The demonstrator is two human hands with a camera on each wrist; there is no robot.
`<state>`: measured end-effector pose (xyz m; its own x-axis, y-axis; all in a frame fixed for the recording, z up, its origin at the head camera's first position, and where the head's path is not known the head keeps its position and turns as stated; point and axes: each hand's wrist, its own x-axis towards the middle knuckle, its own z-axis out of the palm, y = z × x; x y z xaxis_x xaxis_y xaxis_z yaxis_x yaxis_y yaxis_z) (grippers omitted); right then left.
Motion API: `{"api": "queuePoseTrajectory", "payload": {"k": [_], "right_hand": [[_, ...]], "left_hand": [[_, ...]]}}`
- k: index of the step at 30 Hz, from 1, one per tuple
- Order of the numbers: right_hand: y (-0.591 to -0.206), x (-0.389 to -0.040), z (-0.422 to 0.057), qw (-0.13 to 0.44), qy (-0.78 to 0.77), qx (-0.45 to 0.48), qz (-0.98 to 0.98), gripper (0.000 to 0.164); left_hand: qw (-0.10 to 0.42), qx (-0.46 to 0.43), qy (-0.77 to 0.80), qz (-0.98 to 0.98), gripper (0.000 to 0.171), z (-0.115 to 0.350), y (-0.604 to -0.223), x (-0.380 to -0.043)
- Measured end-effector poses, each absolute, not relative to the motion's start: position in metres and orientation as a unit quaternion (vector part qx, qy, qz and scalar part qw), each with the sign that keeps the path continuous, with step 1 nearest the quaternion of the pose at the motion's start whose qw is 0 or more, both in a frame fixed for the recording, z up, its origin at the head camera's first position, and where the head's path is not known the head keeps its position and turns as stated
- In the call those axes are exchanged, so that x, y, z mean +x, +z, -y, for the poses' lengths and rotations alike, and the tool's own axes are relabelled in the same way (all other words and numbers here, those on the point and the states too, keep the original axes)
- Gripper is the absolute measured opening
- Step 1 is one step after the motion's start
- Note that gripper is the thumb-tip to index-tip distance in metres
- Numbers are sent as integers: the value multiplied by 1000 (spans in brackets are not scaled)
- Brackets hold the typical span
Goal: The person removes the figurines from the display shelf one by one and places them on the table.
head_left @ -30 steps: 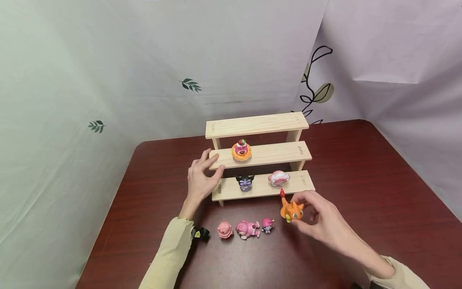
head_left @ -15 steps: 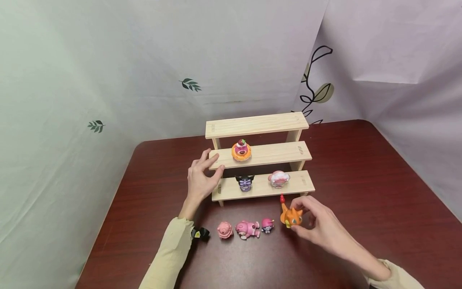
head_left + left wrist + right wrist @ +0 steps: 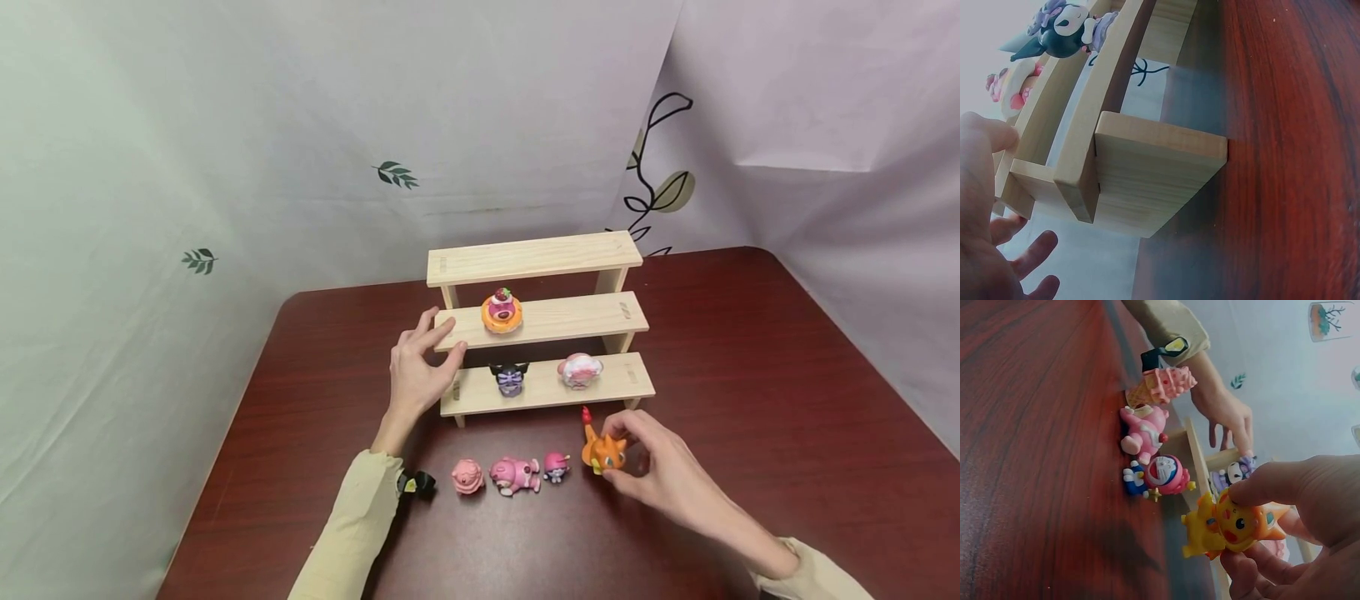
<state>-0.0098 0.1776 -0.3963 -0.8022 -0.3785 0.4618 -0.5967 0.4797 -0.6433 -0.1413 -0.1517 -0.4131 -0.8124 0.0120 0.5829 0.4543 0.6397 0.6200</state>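
My left hand pinches the left end of the middle tier of a three-tier wooden display shelf, its lower fingers spread in the left wrist view. In my right hand a yellow figurine in an orange hooded suit with a red-tipped tail is pinched between thumb and fingers. It is held upright close over the table, just in front of the shelf's right end. Left of it, a small figurine with a pink hood, a pink bear figurine and a pink ice-cream-cone figurine form a row.
On the middle tier sits a figurine in an orange ring. The bottom tier bears a black-and-purple figurine and a pink-and-white one. A pale patterned cloth hangs behind the dark red table.
My right hand has lowered the yellow figurine a little toward the table and slightly toward me. My left hand has stayed on the shelf.
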Motion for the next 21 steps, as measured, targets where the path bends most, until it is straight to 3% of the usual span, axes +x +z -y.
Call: {"api": "queuePoseTrajectory", "payload": {"k": [21], "right_hand": [[-414,-16,-170,116,415,270,861,55]], "left_hand": [[271,-135,-403,864,41,152,-413,-142]]}}
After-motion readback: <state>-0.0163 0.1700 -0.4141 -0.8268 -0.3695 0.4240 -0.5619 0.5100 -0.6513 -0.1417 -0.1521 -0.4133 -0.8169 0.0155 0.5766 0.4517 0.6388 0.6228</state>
